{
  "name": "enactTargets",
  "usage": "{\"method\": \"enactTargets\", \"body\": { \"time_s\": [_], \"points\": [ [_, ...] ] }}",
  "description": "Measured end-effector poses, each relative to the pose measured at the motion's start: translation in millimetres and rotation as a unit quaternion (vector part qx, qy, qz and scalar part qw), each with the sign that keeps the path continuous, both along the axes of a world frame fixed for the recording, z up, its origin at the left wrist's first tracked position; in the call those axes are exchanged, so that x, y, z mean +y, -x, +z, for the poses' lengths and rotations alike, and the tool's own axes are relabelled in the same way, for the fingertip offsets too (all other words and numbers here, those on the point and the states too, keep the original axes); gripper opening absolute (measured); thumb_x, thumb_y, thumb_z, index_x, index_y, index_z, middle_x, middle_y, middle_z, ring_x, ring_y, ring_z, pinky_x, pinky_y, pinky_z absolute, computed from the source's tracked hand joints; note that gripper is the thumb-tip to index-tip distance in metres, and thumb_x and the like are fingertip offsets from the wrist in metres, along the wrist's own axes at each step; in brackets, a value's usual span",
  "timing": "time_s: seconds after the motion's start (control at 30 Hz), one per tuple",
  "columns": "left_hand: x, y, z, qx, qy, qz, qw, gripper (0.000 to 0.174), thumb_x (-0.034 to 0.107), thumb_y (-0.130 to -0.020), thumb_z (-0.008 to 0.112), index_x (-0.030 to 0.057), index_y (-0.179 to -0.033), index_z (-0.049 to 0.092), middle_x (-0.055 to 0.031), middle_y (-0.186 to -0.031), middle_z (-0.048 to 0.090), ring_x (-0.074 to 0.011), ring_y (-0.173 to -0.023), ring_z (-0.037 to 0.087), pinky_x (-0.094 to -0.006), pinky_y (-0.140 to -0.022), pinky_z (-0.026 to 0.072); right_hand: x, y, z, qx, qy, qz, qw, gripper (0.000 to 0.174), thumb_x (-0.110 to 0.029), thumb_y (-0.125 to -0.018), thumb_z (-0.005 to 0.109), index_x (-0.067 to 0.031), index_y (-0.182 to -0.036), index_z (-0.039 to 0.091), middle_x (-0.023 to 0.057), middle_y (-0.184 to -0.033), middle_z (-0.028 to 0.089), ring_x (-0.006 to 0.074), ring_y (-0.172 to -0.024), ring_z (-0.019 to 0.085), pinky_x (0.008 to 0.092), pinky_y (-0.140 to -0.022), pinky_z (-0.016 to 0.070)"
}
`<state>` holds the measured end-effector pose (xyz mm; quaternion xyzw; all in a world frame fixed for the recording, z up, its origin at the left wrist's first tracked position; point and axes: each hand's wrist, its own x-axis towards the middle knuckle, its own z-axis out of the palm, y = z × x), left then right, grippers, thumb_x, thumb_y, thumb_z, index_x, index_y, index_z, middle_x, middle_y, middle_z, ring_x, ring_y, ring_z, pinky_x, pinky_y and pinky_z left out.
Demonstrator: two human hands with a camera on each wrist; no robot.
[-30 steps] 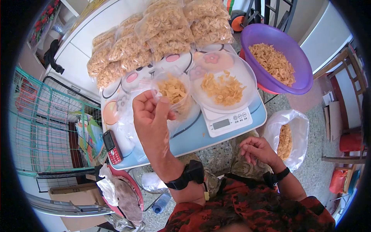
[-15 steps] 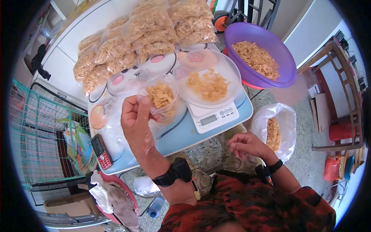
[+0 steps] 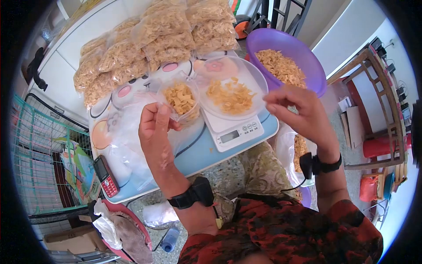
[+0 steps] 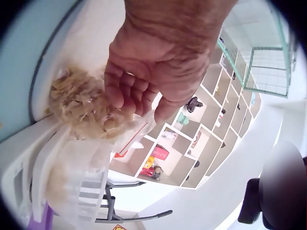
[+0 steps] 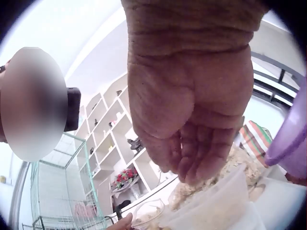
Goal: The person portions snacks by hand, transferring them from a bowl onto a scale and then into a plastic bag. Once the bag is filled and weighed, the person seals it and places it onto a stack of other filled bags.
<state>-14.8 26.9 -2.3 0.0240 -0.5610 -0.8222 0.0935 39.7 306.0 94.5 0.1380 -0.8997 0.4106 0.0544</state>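
My left hand (image 3: 154, 134) pinches the rim of a clear plastic bag (image 4: 128, 136) between thumb and fingers. Dried yellowish flakes (image 3: 179, 99) fill the bag, which stands on the table with its mouth open. Beside it, a white kitchen scale (image 3: 239, 134) carries a translucent plastic bowl (image 3: 257, 72) with a small heap of flakes (image 3: 231, 94). My right hand (image 3: 299, 112) hovers at the bowl's right edge, its fingers loosely bent and holding nothing. From the right wrist view, those fingers (image 5: 196, 155) hang down over the bowl's side.
Filled bags of flakes (image 3: 165, 37) are stacked along the table's back. A purple basin (image 3: 312, 66) of flakes stands right of the table (image 3: 193, 152). Below it is a white plastic sack (image 3: 285, 145) with more flakes. A red phone (image 3: 106, 178) lies at the left table edge.
My right hand has risen from above the lap to the bowl's right edge. The left hand keeps its pinch on the bag. The head view has shifted, sliding the table leftward.
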Motion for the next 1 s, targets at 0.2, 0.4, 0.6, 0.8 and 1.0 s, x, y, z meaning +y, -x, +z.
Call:
{"method": "enactTargets", "body": {
  "time_s": [0.2,0.4,0.6,0.8,1.0],
  "points": [
    [-2,-2,1,0.032,0.001,-0.017,0.999,0.019,0.02,-0.092,0.066,0.0033,-0.092,0.058,-0.0001,-0.079,0.058,-0.0076,-0.063,0.051,-0.0226,-0.059,0.0452,-12,53,-1,0.038,-0.209,0.08,0.974,0.037,-0.016,-0.08,0.071,0.0025,-0.11,0.062,0.0146,-0.1,0.064,0.0261,-0.088,0.065,0.0347,-0.077,0.0526],
    [-3,-1,2,0.035,-0.005,-0.019,0.999,0.018,0.019,-0.092,0.066,0.0037,-0.092,0.058,0.0,-0.079,0.058,-0.0075,-0.064,0.051,-0.022,-0.059,0.0449,-28,76,-10,-0.032,-0.369,0.105,0.923,0.043,-0.017,-0.075,0.074,0.0016,-0.11,0.058,0.0185,-0.101,0.061,0.0356,-0.096,0.061,0.0406,-0.083,0.0485],
    [3,3,-1,0.034,-0.014,-0.012,0.999,0.016,0.019,-0.093,0.064,0.0049,-0.093,0.058,0.0001,-0.077,0.058,-0.0074,-0.063,0.052,-0.0227,-0.056,0.0446,-33,92,-39,-0.012,-0.334,0.113,0.936,0.033,-0.011,-0.075,0.072,0.0013,-0.1,0.055,0.0177,-0.094,0.059,0.0349,-0.093,0.061,0.0417,-0.079,0.0473],
    [1,4,-1,0.041,-0.02,0.003,0.999,0.014,0.018,-0.093,0.063,0.0049,-0.093,0.059,-0.0006,-0.076,0.058,-0.008,-0.061,0.052,-0.0235,-0.055,0.0452,-30,99,-31,-0.055,-0.232,0.078,0.968,0.031,-0.009,-0.077,0.069,-0.0008,-0.104,0.056,0.0153,-0.098,0.061,0.0295,-0.091,0.062,0.0387,-0.077,0.049],
    [2,4,-1,0.037,-0.037,-0.005,0.999,0.014,0.018,-0.093,0.063,0.0049,-0.092,0.059,-0.0012,-0.076,0.059,-0.0089,-0.061,0.053,-0.0234,-0.053,0.0449,-22,97,-38,0.01,-0.177,0.078,0.981,0.04,-0.01,-0.078,0.07,-0.003,-0.115,0.057,0.0146,-0.108,0.06,0.0277,-0.093,0.062,0.036,-0.082,0.0507]
  ]
}}
